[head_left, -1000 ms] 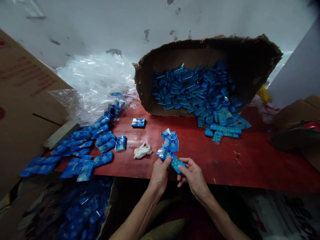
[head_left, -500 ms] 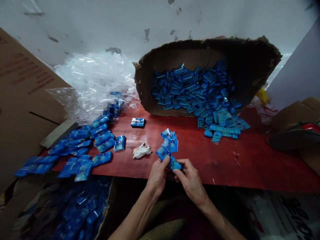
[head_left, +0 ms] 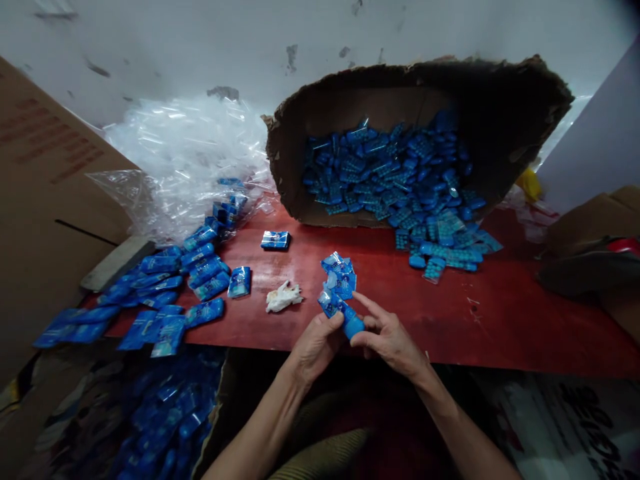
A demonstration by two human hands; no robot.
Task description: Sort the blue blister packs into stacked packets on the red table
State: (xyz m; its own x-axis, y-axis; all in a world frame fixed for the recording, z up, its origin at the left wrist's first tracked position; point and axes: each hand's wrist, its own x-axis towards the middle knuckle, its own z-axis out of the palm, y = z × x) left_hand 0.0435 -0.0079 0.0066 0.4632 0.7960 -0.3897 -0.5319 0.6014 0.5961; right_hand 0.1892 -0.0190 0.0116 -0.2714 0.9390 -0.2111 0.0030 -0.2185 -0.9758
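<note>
Near the table's front edge I hold a small blue packet [head_left: 353, 325] with a rounded, smooth end. My left hand [head_left: 316, 341] grips its left side, thumb on top. At its right end, the thumb and lower fingers of my right hand [head_left: 396, 341] close on it, while the index finger stretches toward some printed blue cards [head_left: 344, 285]. Those cards lie overlapping on the table just beyond the packet. A crumpled white tissue [head_left: 283, 297] lies to the left of my hands. The fingertips under the packet are partly hidden.
A torn cardboard box [head_left: 520, 157] on its side spills blue blister-like packs [head_left: 390, 173] onto the red table [head_left: 500, 320]. Wrapped blue packets [head_left: 207, 270] lie in a pile at left, before clear plastic bags [head_left: 185, 147]. One small blue box [head_left: 275, 240] lies apart. More packets [head_left: 170, 413] fill a container below.
My right index finger has lifted off and stretched out toward the cards. The packet has turned so its smooth blue end shows more. My view has shifted slightly.
</note>
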